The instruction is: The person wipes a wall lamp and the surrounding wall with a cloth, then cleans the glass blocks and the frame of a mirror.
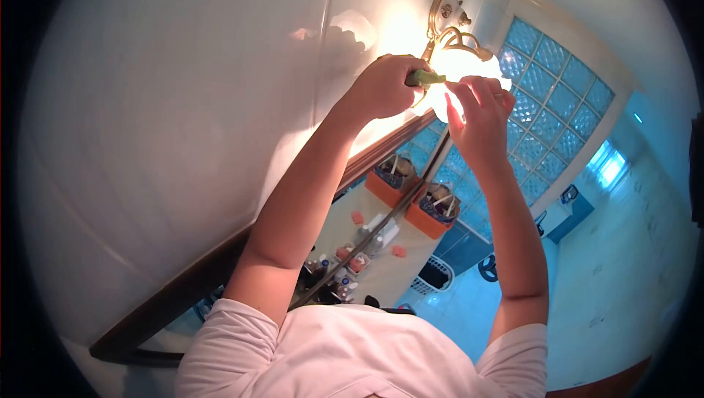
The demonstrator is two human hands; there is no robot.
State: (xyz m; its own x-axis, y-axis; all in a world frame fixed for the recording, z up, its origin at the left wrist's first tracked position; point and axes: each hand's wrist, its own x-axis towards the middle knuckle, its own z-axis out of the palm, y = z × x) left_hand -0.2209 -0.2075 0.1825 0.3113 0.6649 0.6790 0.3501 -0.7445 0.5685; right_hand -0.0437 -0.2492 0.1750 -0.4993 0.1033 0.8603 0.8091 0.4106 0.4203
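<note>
So I'm reaching up high with both arms here, right in front of a lit wall lamp (pixel 469 61). My left hand (pixel 390 89) is closing in a fist around a green thing (pixel 430 78), with just a bit of it poking out past the thumb side. I'm guessing I'm gripping it that way so the rest is sitting snug in the palm and the free end is pointing at my other hand. Glare is washing out the detail, so I'm not naming what it is.

My right hand (pixel 480 108) is coming in from the other side, fingers bending and the thumb standing a little apart, fingertips hovering right near that free end. Whether they're pinching anything or actually touching it, I honestly can't tell. Having the hands facing each other like this is probably making the small stuff easier to line up, and the lamp is throwing plenty of light on it.

The lamp's gold bracket (pixel 445 13) is curving out from the wall (pixel 198 105), so the glowing part is hanging out above the mirror frame (pixel 389 136). Below, an orange basket (pixel 427 216) is holding some odds and ends, and its reflection is showing in the mirror.
</note>
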